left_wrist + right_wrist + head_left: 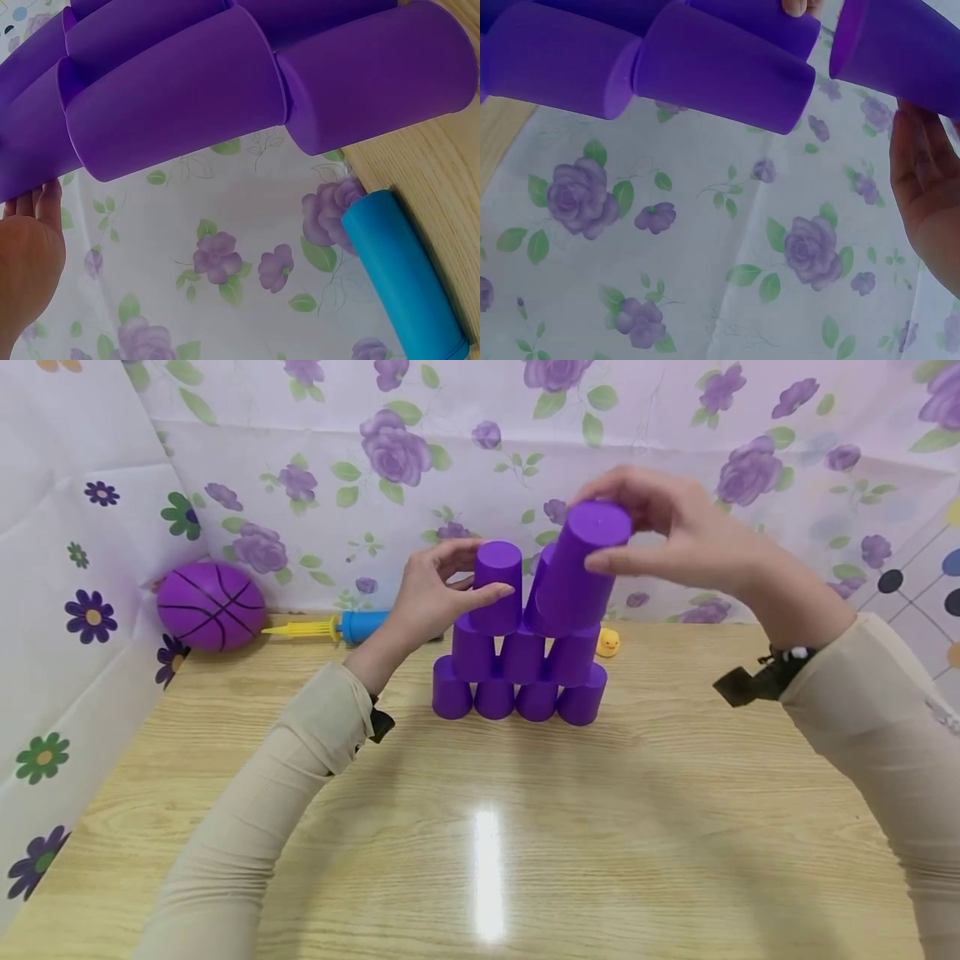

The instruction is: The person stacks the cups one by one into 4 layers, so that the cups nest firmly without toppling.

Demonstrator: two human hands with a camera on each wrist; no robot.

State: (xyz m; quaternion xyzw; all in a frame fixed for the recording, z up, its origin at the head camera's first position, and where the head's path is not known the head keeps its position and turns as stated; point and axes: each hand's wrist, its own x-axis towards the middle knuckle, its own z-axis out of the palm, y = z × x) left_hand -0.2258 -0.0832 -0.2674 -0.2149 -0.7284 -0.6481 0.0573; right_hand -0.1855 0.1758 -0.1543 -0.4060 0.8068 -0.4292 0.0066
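Note:
Upside-down purple cups stand in a stack, with a bottom row [494, 697] of several, a row of three [522, 656] and two more above. At the upper left, my left hand [435, 589] holds the left cup [498, 602] of the third row between thumb and fingers; its fingers [49, 202] also show in the left wrist view. My right hand [675, 531] grips another inverted cup [581, 572], tilted, above the stack. It partly hides the right cup [724, 71] of that row. A gap separates the held cup from this one in the right wrist view.
Left of the stack lie a purple ball [212, 607] with black lines and a blue pump [363, 627] with a yellow end. A small yellow duck [608, 642] sits behind the stack's right side. Flowered sheeting [300, 527] lines the back of the wooden table [360, 843].

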